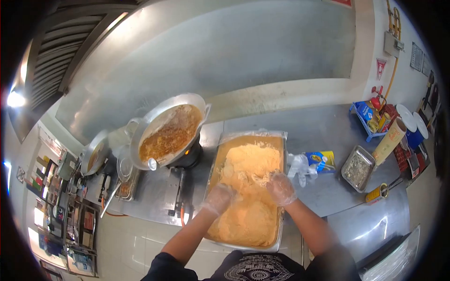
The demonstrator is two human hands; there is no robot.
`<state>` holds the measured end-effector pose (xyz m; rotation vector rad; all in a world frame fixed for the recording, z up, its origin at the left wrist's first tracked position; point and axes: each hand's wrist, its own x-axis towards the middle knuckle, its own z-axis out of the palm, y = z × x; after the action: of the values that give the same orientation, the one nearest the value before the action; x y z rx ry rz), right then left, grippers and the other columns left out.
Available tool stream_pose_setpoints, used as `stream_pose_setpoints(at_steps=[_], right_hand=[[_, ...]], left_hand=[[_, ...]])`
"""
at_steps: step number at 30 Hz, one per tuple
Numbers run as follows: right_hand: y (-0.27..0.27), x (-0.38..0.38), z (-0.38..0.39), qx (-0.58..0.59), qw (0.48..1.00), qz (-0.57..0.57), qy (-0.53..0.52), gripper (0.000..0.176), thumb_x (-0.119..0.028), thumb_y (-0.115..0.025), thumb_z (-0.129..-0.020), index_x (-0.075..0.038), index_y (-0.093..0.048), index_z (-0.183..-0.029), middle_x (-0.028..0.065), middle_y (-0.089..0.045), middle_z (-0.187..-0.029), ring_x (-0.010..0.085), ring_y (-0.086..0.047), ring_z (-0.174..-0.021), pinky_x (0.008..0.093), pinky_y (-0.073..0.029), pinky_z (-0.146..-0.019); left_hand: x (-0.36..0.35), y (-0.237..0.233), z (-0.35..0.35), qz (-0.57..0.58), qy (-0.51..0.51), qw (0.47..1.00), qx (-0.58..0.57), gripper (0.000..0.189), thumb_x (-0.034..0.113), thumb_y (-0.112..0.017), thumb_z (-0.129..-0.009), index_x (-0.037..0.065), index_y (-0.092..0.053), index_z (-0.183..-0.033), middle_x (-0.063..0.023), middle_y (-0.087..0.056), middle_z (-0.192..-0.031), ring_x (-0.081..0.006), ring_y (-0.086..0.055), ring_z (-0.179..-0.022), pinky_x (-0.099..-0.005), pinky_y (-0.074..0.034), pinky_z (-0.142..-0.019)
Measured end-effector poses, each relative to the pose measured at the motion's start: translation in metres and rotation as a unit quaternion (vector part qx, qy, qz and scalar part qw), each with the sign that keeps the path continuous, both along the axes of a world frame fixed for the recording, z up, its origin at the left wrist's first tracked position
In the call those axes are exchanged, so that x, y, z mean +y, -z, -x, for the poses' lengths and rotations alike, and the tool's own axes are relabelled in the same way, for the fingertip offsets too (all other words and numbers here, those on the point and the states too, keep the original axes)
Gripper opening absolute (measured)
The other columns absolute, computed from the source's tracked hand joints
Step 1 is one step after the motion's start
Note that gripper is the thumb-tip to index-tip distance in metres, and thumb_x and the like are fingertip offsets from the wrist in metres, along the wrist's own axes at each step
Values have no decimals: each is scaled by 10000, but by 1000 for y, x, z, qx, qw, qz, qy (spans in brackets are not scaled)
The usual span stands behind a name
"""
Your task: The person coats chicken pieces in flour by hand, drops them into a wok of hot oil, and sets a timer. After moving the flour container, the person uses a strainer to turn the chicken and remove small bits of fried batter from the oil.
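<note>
Powder [251, 157], pale orange and flour-like, lies heaped in a large rectangular tray [284, 152] on the steel counter [323, 122], directly in front of the person. One mound sits toward the far end, another toward the near end; lumpy, coated pieces [244, 178] show between them.

Both hands wear clear plastic gloves. The left hand [219, 199] is at the tray's left side, fingers curled into the powder; the right hand [281, 188] is opposite, its fingertips at the lumps. Whether either one grips anything, I cannot tell.

The work looks like turning pieces through the powder. To do it well, I would keep the fingers loose, scoop from underneath, part any pieces that cling together, and stay low so that powder does not spill over the rim.

Beyond the tray, to the left, a wide wok [190, 99] of brown, frothy liquid stands tilted in view on a burner [191, 158]. Right of the tray lies crumpled clear plastic [300, 167].

Powder and gloves hide the fingertips, and the pieces' kind is unclear. The wok's contents are hard to make out beneath the froth. Dark lens edges crop the room.
</note>
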<state>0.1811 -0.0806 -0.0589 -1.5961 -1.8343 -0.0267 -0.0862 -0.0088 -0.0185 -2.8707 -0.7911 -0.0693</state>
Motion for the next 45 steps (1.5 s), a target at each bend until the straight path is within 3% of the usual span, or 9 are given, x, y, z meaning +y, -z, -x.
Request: stream_pose_setpoints(at_steps=[5,17,23,26,32,36,41,44,45], right_hand=[[-6,-17,9,21,999,49,-7,179,-144,-664,-780,-7,-616,-884,206,-605,-818,394,-609,-799,476,-503,-713],[0,-19,10,-63,996,56,11,139,-156,-616,-796,-29,-661,-828,163,-662,-835,313,-646,-812,418,-527,-712],[41,-8,9,-114,992,41,45,130,-153,-573,-816,-54,-646,-858,133,-652,-820,295,-641,-799,415,-516,-707],[41,-10,8,-73,997,26,28,112,-150,-562,-827,-66,-625,-862,119,-634,-808,291,-629,-794,406,-509,-709],[48,-21,7,-32,998,-53,13,55,-137,-566,-841,-88,-590,-847,93,-597,-793,274,-596,-774,391,-495,-716],[83,-10,5,39,999,8,9,49,-129,-555,-867,-94,-588,-858,71,-601,-805,241,-592,-771,363,-490,-699],[65,-11,7,-14,1000,12,8,63,-113,-545,-879,-87,-600,-866,67,-614,-822,237,-595,-751,350,-489,-670],[86,-7,5,-18,1000,16,17,78,-118,-579,-844,-55,-620,-864,116,-621,-819,293,-607,-761,393,-494,-692],[49,-15,6,12,1000,12,5,100,-121,-602,-821,-32,-630,-857,147,-623,-816,328,-612,-770,426,-496,-709]], left_hand=[[-3,32,10,140,-76,987,-32,257,229,-627,-871,111,-672,-1095,-162,-672,-931,-347,-655,-877,-423,-525,-802],[10,48,-29,122,-44,991,-44,266,290,-601,-894,106,-656,-1079,-134,-671,-973,-326,-656,-891,-443,-516,-801],[4,54,-84,189,-50,971,136,226,234,-579,-906,103,-648,-1077,-132,-693,-954,-303,-669,-932,-415,-520,-795],[16,95,-79,257,-55,962,71,221,209,-606,-858,69,-638,-1026,-160,-661,-963,-346,-652,-919,-439,-519,-764],[-52,96,-28,144,67,981,111,285,124,-576,-866,-13,-600,-1114,-181,-682,-938,-318,-674,-903,-383,-532,-800],[-73,100,-20,85,35,989,111,258,70,-537,-870,-31,-588,-1102,-179,-680,-930,-305,-676,-888,-386,-534,-793],[-51,45,-51,100,50,977,180,197,75,-519,-892,1,-630,-1038,-156,-666,-981,-309,-667,-925,-388,-537,-802],[-21,61,-49,175,20,980,89,186,88,-510,-912,11,-646,-1012,-161,-655,-1029,-320,-650,-981,-394,-528,-841],[-10,76,-38,172,43,984,-4,192,119,-551,-903,40,-658,-1042,-165,-655,-1060,-325,-631,-1027,-410,-507,-890]])
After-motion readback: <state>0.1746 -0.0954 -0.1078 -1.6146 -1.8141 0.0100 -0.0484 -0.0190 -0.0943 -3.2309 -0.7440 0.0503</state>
